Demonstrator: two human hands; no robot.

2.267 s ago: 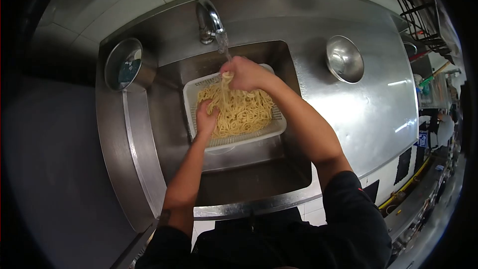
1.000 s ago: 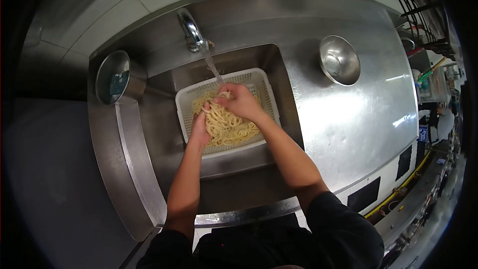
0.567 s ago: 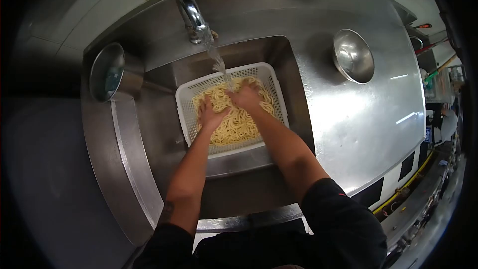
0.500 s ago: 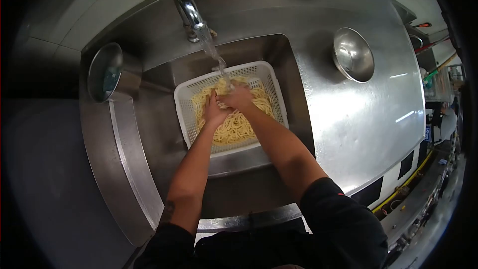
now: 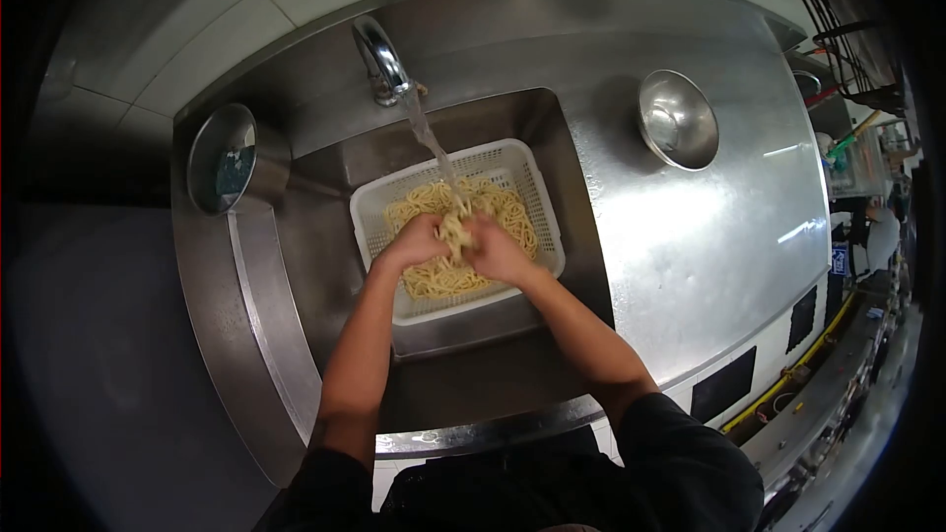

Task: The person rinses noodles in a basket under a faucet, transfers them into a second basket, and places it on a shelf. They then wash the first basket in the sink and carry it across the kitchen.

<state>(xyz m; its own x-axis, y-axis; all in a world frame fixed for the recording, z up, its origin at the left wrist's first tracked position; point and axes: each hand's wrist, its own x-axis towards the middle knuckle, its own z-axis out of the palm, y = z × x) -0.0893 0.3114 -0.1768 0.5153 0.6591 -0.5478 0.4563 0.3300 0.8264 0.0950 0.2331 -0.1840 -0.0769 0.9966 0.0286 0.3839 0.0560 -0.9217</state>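
- A pair of bare hands meets over a mass of pale yellow, thick-stranded noodles in a white, rectangular, perforated plastic basket.
- The left hand is curled inward, gripping one side of a raised clump of noodles; the right hand closes on the other side. Motion blur hides the exact fingertip positions. Holding from both sides probably keeps the slippery strands together.
- The basket sits inside a deep grey stainless-steel sink, where its holes would let water drain away while its walls contain the noodles.
- A curved, shiny chrome faucet stands behind. Its clear stream of water falls at the clump between the hands, seemingly why they meet there.
- To the left, a deep, round, silver metal pot stands beside the sink with something blue-green inside, too unclear to identify.
- To the right, a shallow, round, silver metal bowl rests on the steel counter, well apart from the splashing.
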